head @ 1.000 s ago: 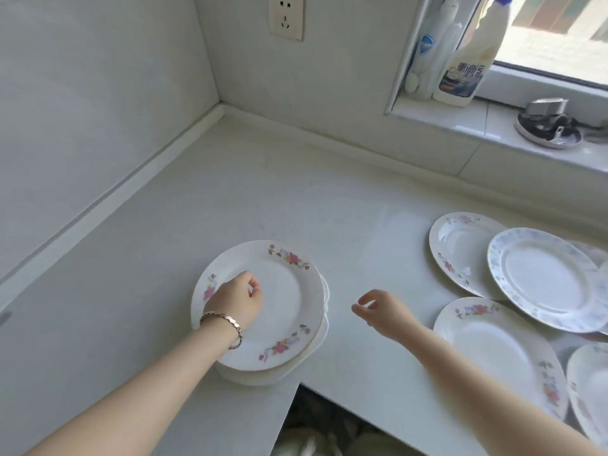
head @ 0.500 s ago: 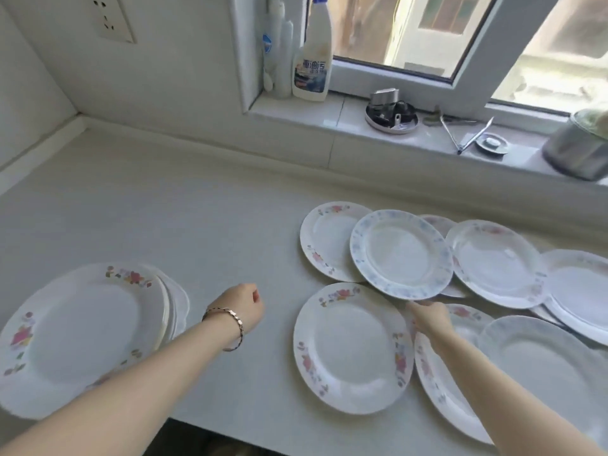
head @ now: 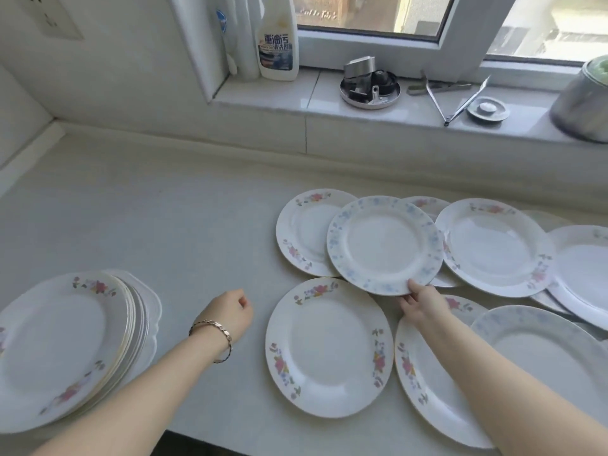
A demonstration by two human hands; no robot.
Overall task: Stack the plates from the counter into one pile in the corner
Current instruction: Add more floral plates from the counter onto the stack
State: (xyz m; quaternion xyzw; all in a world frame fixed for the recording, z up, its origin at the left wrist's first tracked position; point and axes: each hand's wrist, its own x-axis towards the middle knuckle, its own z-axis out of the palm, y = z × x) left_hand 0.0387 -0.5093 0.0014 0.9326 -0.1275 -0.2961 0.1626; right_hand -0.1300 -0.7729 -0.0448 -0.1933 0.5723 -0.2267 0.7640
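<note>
A pile of white plates (head: 59,343) with pink flower rims sits at the lower left of the counter. Several loose plates lie overlapping on the right. My right hand (head: 419,302) pinches the near rim of a blue-flowered plate (head: 383,245), thumb on top, and that plate rests over other plates. A pink-flowered plate (head: 329,348) lies flat just below it. My left hand (head: 230,314), with a bracelet on the wrist, hovers loosely curled over the bare counter between the pile and that plate, holding nothing.
The window sill behind holds a spray bottle (head: 278,41), a metal dish with parts (head: 370,87), tongs (head: 457,93) and a steel pot (head: 582,103). The counter (head: 164,218) meets the walls at the far left corner. Its front edge runs under my forearms.
The view swung right from the pile to the loose plates. My left hand left the pile's top plate. My right hand reached forward and took the blue-flowered plate's rim.
</note>
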